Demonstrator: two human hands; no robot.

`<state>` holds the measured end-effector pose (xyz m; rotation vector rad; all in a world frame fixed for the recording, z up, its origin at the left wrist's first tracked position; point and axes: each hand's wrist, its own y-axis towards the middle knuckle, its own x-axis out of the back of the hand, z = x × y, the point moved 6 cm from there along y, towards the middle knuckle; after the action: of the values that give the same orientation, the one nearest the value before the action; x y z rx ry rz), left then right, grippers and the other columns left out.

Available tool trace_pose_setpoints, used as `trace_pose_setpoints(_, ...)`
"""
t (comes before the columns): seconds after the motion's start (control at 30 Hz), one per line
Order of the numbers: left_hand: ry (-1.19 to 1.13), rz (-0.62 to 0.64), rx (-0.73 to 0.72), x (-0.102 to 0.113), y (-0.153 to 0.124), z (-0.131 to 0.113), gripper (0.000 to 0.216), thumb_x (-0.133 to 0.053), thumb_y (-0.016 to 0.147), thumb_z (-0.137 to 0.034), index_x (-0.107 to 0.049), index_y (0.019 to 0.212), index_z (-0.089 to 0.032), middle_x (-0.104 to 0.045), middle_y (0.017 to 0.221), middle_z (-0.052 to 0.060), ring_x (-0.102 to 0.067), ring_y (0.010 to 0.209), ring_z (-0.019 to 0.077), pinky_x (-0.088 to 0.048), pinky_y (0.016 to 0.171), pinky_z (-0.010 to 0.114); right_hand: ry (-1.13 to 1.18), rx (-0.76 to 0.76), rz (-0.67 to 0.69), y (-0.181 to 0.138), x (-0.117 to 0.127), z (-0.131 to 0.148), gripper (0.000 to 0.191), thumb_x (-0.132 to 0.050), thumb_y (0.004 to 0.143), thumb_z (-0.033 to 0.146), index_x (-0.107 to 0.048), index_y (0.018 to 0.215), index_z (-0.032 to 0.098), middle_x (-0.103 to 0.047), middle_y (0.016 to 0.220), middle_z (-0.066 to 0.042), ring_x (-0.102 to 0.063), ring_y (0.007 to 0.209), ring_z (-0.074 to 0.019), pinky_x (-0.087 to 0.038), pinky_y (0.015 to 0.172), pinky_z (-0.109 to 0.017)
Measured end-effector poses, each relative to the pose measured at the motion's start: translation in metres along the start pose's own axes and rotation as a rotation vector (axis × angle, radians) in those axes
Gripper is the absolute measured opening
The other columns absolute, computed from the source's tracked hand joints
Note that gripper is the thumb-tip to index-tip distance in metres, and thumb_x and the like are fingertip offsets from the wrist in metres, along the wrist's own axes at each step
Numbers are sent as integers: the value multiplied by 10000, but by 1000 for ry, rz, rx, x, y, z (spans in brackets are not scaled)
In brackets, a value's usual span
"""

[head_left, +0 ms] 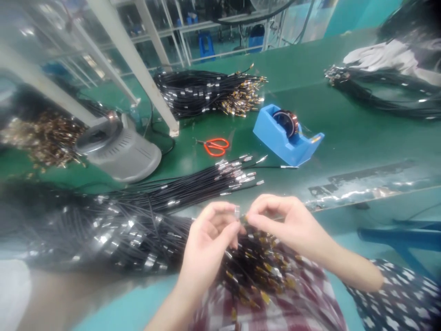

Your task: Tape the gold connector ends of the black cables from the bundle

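Observation:
My left hand (206, 241) and my right hand (284, 223) meet low in the middle of the view, both pinched together on a small silver connector tip (237, 212) of a thin black cable. Beneath them, on my lap, lies a bundle of black cables with gold ends (257, 266). A larger bundle of black cables with silver sleeves (113, 230) spreads to the left of my left hand.
On the green bench (347, 133) sit a blue tape dispenser (287, 135), orange scissors (215, 146), a grey machine (117, 147), a row of silver-tipped cables (206, 179) and a far cable bundle (210, 92). More cables (382, 89) lie at the right. White frame posts (134, 59) rise at the left.

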<state>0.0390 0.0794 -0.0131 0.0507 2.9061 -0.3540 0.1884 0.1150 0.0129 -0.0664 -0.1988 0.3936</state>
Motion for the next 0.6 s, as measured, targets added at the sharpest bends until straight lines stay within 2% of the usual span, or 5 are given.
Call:
trace_pose_setpoints(0.3,93,-171,-47,1,-6,-10,213,-735,746,-148,-732,959,-162,-676,614,-19,-576,463,94,-503,494,211,10,0,6,3,-6,4,151,-659,798,270,-692,673,191,-718,711,-15,-630,704,-169,-459,709,-288)
trace_pose_setpoints(0.6,128,-172,-48,0,-8,-11,217,-740,746,-164,-727,962,-150,-660,566,-22,-604,447,119,-519,467,225,22,-43,-14,2,-9,1,176,-653,790,303,-693,665,185,-716,716,-30,-614,713,-183,-451,707,-303)
